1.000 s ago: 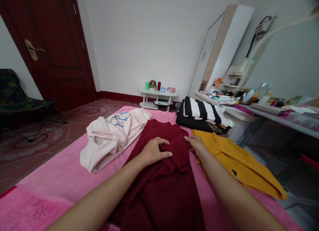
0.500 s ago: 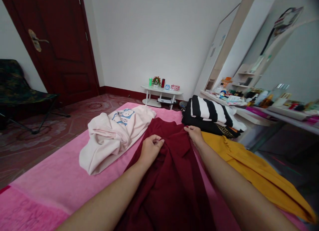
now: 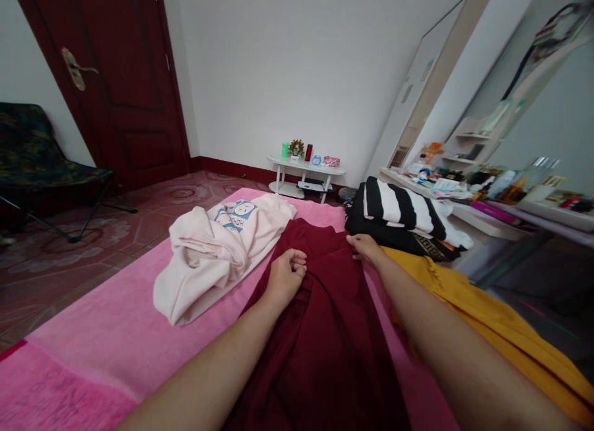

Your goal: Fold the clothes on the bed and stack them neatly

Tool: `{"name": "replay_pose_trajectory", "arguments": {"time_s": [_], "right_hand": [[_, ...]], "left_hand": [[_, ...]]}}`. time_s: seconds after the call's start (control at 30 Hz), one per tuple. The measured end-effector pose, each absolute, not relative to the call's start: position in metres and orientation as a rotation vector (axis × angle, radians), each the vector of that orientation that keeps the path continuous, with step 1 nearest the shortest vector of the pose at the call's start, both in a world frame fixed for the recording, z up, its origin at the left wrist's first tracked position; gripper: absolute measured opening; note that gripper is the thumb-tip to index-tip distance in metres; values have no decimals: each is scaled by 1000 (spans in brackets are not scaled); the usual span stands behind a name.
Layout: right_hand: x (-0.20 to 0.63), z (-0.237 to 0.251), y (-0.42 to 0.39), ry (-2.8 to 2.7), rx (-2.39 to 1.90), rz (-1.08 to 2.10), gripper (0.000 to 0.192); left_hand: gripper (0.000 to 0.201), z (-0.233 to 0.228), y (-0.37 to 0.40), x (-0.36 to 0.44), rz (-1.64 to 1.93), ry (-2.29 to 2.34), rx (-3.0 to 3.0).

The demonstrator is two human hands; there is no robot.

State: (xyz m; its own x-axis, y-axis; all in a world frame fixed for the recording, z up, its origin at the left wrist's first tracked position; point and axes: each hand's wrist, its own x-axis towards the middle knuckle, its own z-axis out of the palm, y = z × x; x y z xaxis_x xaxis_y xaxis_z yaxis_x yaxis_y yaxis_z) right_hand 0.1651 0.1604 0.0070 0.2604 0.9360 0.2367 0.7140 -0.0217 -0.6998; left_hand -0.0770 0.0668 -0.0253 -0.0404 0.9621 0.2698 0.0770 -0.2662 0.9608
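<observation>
A dark red garment (image 3: 334, 332) lies lengthwise before me on the pink bedspread (image 3: 106, 332), creased along its middle. My left hand (image 3: 288, 275) rests over its upper left part, fingers curled and closed at a fold of the cloth; the exact grip is partly hidden. At the upper right edge, my right hand (image 3: 366, 248) pinches the fabric between thumb and fingers. To the left lies a rumpled pale pink sweatshirt (image 3: 223, 251) with a blue print. A mustard yellow garment (image 3: 473, 313) spreads out under and beyond my right forearm.
Folded clothes (image 3: 403, 214), black and striped, are stacked at the bed's far right corner. A cluttered dressing table (image 3: 501, 226) stands to the right. Beyond the bed is a low white table (image 3: 297, 166). A camouflage folding chair (image 3: 51, 165) stands left, near the door (image 3: 111, 78).
The folded flap on the red garment's upper right now lies flatter. My left fingers have loosened slightly; my right hand stays at the edge. The view has shifted a little left.
</observation>
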Motion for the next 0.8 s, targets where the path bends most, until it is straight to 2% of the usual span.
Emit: {"name": "replay_pose_trajectory", "arguments": {"time_s": [0.1,0.2,0.27,0.37,0.47,0.6,0.63,0.73,0.8], "right_hand": [[162,25,138,-1573,-1824,244,5],[152,21,105,-1760,-1646,85,26],[145,6,87,-1946,-1519,90,36],[140,-19,79,-2065,-1686,183,47],[142,-32,85,-1987,-1930,166,52],[146,-32,88,-1927,-1855,117,50],[147,-31,86,-1901,-1793,109,49],[150,-29,80,-1818,-1570,103,48],[152,-29,78,-1817,-1484,102,45]], "left_hand": [[23,-26,67,-78,1422,1146,1444],[21,-28,67,-79,1411,1147,1475],[20,-29,67,-79,1396,1146,1513],[18,-30,65,-80,1372,1140,1551],[18,-27,61,-85,1398,1152,1597],[10,-6,52,-99,1426,1262,1677],[12,2,50,-104,1367,1282,1676],[37,27,42,-114,1045,1301,1725],[41,39,37,-117,840,1289,1803]]}}
